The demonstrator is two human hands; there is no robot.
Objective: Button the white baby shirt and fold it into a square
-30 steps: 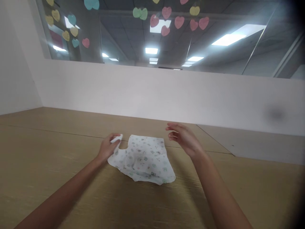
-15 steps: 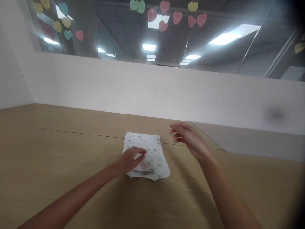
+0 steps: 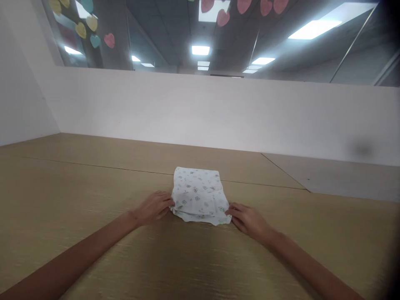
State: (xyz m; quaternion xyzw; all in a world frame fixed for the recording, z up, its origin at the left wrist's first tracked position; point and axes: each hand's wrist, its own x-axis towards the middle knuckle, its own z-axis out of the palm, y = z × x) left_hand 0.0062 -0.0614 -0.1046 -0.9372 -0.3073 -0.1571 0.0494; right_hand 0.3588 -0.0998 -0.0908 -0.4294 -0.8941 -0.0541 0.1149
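A folded white cloth with small grey and green prints lies flat on the wooden surface in front of me. Its lower edge is uneven, and a folded layer shows just above that edge. My left hand is at the cloth's left side, fingertips closed on the edge near the lower left corner. At the lower right corner, my right hand pinches the fabric between thumb and fingers. Both forearms reach in low from the sides.
The light wooden tabletop has a thin seam running across behind my hands. Behind it rises a white wall below a glass pane with heart-shaped stickers. A grey panel borders the wood at the right.
My left hand has moved off the cloth's top to its left edge. My right hand has come down from the air to the lower right corner. The folded layer is spread wider.
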